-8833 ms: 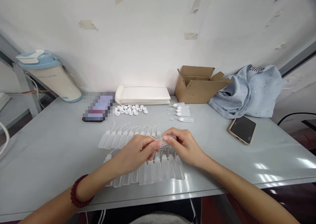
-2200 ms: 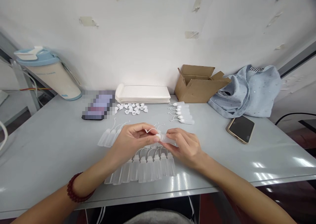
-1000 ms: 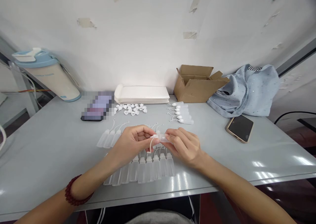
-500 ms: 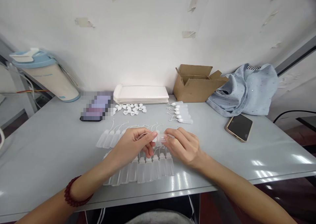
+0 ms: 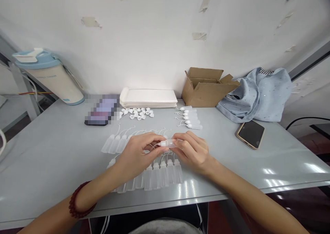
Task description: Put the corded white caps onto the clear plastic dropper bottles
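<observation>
Between my two hands lies a small translucent squeeze bottle, roughly level above the table. My right hand is wrapped round its body. With thumb and fingers on either side, my left hand pinches the white cap end, where a thin cord trails leftward. Beneath the hands, a front row of bottles with cords lies on the table, partly covered by my left forearm. Farther back is another row of bottles, partly hidden by my left hand. Loose white caps lie beyond.
Several capped bottles are stacked in a column at right. Behind stand white packets, an open cardboard box and a blue cloth bag. Phones lie left and right. A tumbler stands far left.
My left thumb has moved from over the cap to its near side, so the cap now shows between thumb and fingers. My right hand keeps its hold; the view has shifted slightly.
</observation>
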`<action>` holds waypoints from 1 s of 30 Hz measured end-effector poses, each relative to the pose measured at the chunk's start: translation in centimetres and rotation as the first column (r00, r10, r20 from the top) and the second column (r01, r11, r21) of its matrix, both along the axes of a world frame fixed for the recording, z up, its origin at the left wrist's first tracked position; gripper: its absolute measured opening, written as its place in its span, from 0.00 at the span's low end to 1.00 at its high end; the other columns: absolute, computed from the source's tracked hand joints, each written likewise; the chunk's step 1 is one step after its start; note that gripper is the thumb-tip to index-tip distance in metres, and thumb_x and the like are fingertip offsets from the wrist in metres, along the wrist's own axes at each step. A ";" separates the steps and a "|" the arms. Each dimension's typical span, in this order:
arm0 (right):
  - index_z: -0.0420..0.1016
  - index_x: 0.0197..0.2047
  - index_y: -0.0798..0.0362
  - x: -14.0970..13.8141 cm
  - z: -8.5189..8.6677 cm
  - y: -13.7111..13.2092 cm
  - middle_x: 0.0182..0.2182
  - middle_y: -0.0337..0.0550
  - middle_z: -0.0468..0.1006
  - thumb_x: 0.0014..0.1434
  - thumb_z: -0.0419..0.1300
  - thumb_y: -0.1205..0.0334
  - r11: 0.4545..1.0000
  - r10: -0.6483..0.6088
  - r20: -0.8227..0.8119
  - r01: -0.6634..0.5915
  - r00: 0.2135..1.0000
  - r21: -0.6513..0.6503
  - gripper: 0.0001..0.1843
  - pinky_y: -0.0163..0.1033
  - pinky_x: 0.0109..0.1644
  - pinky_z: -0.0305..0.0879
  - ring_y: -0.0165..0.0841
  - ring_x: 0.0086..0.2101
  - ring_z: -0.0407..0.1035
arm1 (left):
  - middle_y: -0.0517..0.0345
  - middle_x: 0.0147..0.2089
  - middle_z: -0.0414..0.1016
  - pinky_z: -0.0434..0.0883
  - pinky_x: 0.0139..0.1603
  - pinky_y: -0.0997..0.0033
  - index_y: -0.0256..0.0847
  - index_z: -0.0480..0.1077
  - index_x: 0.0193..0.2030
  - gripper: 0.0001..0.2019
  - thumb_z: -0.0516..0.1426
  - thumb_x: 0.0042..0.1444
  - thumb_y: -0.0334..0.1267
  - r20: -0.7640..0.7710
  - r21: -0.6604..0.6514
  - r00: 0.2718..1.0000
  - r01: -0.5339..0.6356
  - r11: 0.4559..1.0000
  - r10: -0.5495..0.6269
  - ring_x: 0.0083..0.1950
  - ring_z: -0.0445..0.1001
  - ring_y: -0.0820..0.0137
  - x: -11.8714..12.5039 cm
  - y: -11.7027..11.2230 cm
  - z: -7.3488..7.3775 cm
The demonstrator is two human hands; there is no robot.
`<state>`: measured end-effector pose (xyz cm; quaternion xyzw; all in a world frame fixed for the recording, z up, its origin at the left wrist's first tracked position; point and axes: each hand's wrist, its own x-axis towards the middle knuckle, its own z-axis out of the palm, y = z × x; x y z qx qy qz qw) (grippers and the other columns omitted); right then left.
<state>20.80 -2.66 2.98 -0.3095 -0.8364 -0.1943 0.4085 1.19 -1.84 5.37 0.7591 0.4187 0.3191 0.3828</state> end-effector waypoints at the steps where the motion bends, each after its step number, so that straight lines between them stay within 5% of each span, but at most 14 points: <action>1: 0.64 0.34 0.53 0.0 0.0 0.0 0.29 0.45 0.77 0.60 0.58 0.69 1.000 -0.001 -0.003 0.001 1.000 0.004 0.05 0.33 0.25 0.58 0.29 0.24 0.64 | 0.58 0.32 0.76 0.72 0.32 0.73 0.40 0.74 0.39 0.10 0.58 0.55 0.44 0.015 -0.069 1.000 0.006 0.998 -0.005 0.31 0.73 0.70 0.0 0.0 0.2; 5: 0.64 0.34 0.53 0.0 0.1 -0.2 0.29 0.44 0.77 0.60 0.57 0.69 0.999 -0.007 -0.017 0.007 1.000 0.034 0.05 0.33 0.24 0.57 0.29 0.23 0.62 | 0.60 0.24 0.74 0.70 0.28 0.75 0.39 0.73 0.32 0.16 0.53 0.60 0.49 0.040 -0.326 0.997 0.072 0.943 -0.062 0.25 0.73 0.72 -0.1 0.1 1.0; 9: 0.65 0.35 0.53 0.0 0.1 -0.3 0.29 0.45 0.77 0.61 0.58 0.67 0.999 0.007 -0.006 -0.006 1.000 0.046 0.04 0.33 0.25 0.59 0.29 0.24 0.62 | 0.62 0.21 0.71 0.68 0.27 0.78 0.39 0.68 0.23 0.19 0.51 0.61 0.47 0.037 -0.362 0.997 0.073 0.929 -0.064 0.23 0.71 0.74 -0.1 0.0 1.0; 14: 0.65 0.34 0.53 0.0 -0.1 -0.3 0.30 0.45 0.77 0.60 0.59 0.68 0.999 0.021 0.012 -0.022 1.000 0.050 0.05 0.33 0.24 0.58 0.29 0.24 0.63 | 0.63 0.18 0.68 0.66 0.24 0.78 0.39 0.66 0.20 0.20 0.51 0.61 0.45 -0.023 -0.266 0.999 0.022 0.964 -0.029 0.21 0.67 0.75 0.1 -0.2 0.5; 21: 0.66 0.36 0.55 -0.3 -0.4 -0.5 0.28 0.46 0.78 0.61 0.58 0.64 0.994 0.065 -0.106 -0.074 0.992 -0.080 0.05 0.31 0.26 0.65 0.29 0.27 0.71 | 0.62 0.22 0.73 0.68 0.25 0.77 0.40 0.74 0.29 0.13 0.54 0.60 0.42 0.016 -0.118 1.000 0.024 0.993 -0.022 0.22 0.70 0.75 0.1 -0.3 0.5; 27: 0.66 0.36 0.56 -0.3 -0.7 -0.6 0.30 0.48 0.79 0.62 0.58 0.62 0.982 0.045 -0.165 -0.074 0.985 -0.174 0.06 0.28 0.22 0.62 0.26 0.26 0.72 | 0.58 0.31 0.76 0.69 0.32 0.75 0.40 0.72 0.33 0.06 0.59 0.58 0.38 0.027 0.315 1.000 -0.015 0.949 0.007 0.31 0.72 0.72 -0.2 -0.5 -0.7; 30: 0.66 0.36 0.55 -0.2 -0.7 -0.5 0.30 0.46 0.79 0.62 0.58 0.62 0.978 0.022 -0.174 -0.057 0.985 -0.199 0.06 0.27 0.20 0.58 0.24 0.24 0.70 | 0.57 0.33 0.75 0.70 0.33 0.75 0.39 0.71 0.35 0.05 0.59 0.58 0.38 0.025 0.374 1.000 -0.006 0.927 -0.004 0.33 0.71 0.72 -0.3 -0.4 -0.8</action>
